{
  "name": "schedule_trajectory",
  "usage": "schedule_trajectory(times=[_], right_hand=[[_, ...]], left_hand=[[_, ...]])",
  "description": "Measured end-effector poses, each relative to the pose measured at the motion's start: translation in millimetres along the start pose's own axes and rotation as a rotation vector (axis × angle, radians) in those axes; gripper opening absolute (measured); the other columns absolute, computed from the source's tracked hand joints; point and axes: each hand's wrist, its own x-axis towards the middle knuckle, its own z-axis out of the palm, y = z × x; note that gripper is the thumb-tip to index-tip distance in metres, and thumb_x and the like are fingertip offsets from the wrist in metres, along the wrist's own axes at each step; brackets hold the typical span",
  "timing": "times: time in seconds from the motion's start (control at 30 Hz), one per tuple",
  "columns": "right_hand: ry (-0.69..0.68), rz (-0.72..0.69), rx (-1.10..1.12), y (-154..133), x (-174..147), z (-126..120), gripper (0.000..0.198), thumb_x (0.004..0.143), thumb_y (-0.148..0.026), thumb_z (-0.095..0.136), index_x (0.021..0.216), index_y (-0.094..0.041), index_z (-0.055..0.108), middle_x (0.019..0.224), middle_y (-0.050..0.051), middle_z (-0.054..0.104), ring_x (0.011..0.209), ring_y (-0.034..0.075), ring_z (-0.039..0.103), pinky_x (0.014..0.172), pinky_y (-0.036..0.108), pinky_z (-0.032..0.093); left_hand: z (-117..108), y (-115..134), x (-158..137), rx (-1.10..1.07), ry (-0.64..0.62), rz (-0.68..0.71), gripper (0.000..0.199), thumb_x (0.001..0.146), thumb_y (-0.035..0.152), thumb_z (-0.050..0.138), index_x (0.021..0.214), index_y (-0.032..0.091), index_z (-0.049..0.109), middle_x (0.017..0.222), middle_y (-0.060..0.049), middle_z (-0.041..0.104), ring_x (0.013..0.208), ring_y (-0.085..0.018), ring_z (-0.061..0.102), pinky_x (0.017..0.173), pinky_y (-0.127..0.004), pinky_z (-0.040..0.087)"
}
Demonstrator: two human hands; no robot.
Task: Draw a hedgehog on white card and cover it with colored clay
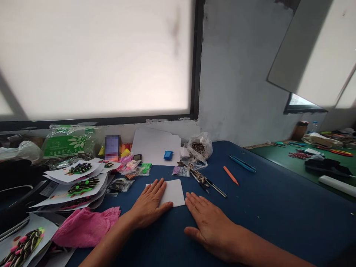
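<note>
Seeded sheet (25, 246): lies nearest at the lower left, bearing striped seeds with pink and green dabs.
Pink cloth (87, 227): crumpled just beyond that sheet, left of the left forearm.
Right hand (208, 219): palm down, flat, thumb apart from the fingers; fingertips at the paper's right edge, contact unclear.
Left hand (150, 203): palm down, flat, thumb spread from the fingers, pressed over the paper's left part.
White paper (172, 192): flat on the blue desk (272, 218), between the two hands.
Sheet stack (52, 202): at the left, more seed patterns on top.
Silver pen (217, 189): slanted beyond the paper, beside loose seeds (198, 175).
Orange marker (230, 175): right of the pen, angled.
Blue tool (242, 164): slender, farther back than the marker.
Blue packet (168, 155): on large white sheets (152, 142) near the wall (233, 81).
Clear bag (199, 147): holds seeds, right of those sheets.
Green desk (289, 161): at the far right, cluttered.
</note>
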Motion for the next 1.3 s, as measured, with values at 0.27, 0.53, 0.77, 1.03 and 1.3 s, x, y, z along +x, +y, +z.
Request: schedule_trajectory(times=[0.27, 0.53, 0.77, 1.03, 1.3], right_hand=[[0.088, -0.032, -0.049, 5, 11, 3, 0.07, 0.1, -0.053, 0.031, 0.151, -0.006, 0.024, 0.159, 0.015, 0.012, 0.147, 0.03, 0.008, 0.12, 0.049, 0.011], [0.067, -0.048, -0.084, -10, 12, -2, 0.068, 0.101, -0.047, 0.03, 0.152, -0.003, 0.02, 0.159, 0.018, 0.008, 0.147, 0.031, 0.006, 0.12, 0.048, 0.011], [0.049, -0.114, -0.114, -7, 35, -7, 0.067, 0.101, -0.048, 0.03, 0.15, -0.002, 0.028, 0.157, 0.02, 0.017, 0.147, 0.031, 0.011, 0.119, 0.048, 0.012], [0.136, -0.239, -0.076, -15, 44, 1, 0.058, 0.101, -0.04, 0.037, 0.148, -0.006, 0.035, 0.156, 0.019, 0.021, 0.146, 0.03, 0.016, 0.118, 0.048, 0.017], [0.144, -0.3, -0.068, -18, 33, 12, 0.06, 0.1, -0.043, 0.039, 0.147, -0.005, 0.036, 0.155, 0.021, 0.023, 0.146, 0.031, 0.018, 0.118, 0.046, 0.017]], left_hand=[[-12, 16, -11, 0.045, -0.002, -0.112, 0.069, 0.098, 0.057, 0.028, 0.15, 0.012, 0.029, 0.155, -0.017, 0.021, 0.143, -0.033, 0.025, 0.111, -0.052, 0.029], [-19, -7, -30, 0.038, 0.004, -0.036, 0.063, 0.096, 0.054, 0.037, 0.15, 0.021, 0.032, 0.158, -0.008, 0.019, 0.145, -0.03, 0.018, 0.115, -0.047, 0.025], [-8, 20, -38, 0.193, 0.082, -0.131, 0.055, 0.098, 0.046, 0.034, 0.143, 0.018, 0.044, 0.151, -0.016, 0.039, 0.137, -0.036, 0.038, 0.106, -0.052, 0.036], [-18, -10, -26, 0.056, 0.132, 0.02, 0.048, 0.098, 0.041, 0.035, 0.142, 0.027, 0.046, 0.152, -0.005, 0.041, 0.138, -0.028, 0.038, 0.11, -0.043, 0.034], [1, -11, -26, 0.038, 0.051, -0.036, 0.05, 0.101, 0.042, 0.029, 0.148, 0.027, 0.036, 0.157, -0.004, 0.027, 0.145, -0.028, 0.021, 0.116, -0.049, 0.023]])
